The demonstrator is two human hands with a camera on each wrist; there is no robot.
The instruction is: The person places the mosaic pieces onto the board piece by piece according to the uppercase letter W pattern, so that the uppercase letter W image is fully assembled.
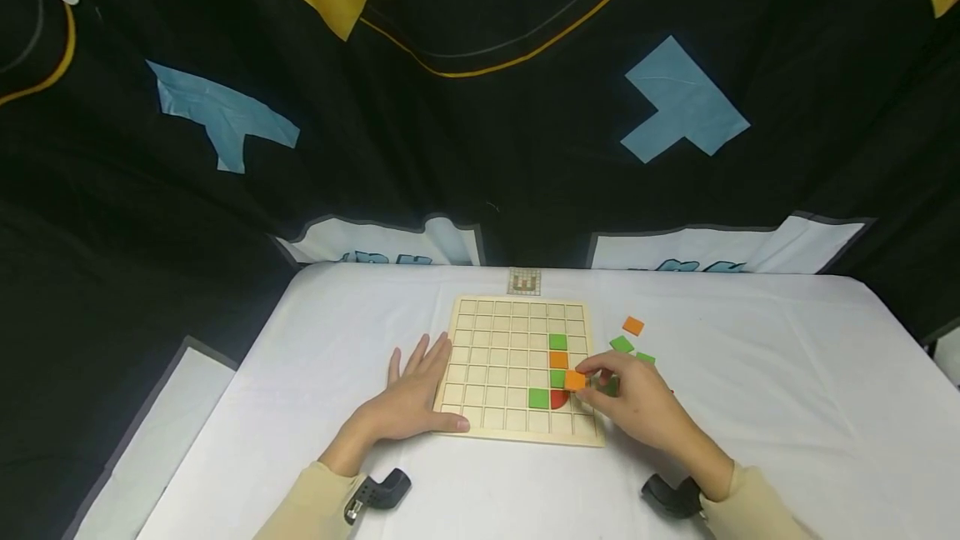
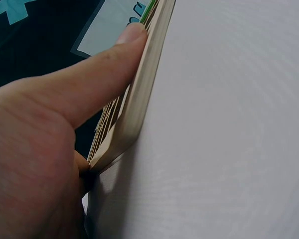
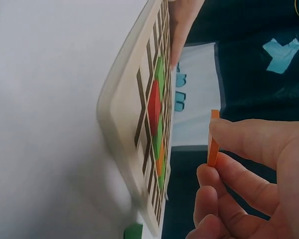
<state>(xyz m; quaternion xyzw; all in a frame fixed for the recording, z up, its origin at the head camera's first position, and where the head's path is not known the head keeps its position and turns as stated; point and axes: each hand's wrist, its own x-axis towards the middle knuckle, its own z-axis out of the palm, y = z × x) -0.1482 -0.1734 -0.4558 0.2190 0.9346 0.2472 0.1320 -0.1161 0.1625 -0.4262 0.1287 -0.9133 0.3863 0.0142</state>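
Observation:
A light wooden grid board (image 1: 487, 373) lies on the white table, with green, orange and red pieces set in its right-hand cells. Between thumb and fingers my right hand (image 1: 637, 402) pinches an orange square tile (image 1: 574, 380); the right wrist view shows that tile (image 3: 214, 139) edge-on, raised off the board. My left hand (image 1: 408, 402) rests at the board's left edge with fingers spread, its thumb (image 2: 104, 74) lying on the near rim. Set in the grid are a red quarter-round piece (image 1: 558, 399), an orange tile (image 1: 558, 360) and green tiles (image 1: 538, 398).
Loose tiles lie right of the board, among them an orange one (image 1: 633, 325) and a green one (image 1: 621, 344); others are partly hidden behind my right hand. A small patterned card (image 1: 524, 282) sits beyond the board's far edge. A dark curtain (image 1: 480, 148) hangs behind the table.

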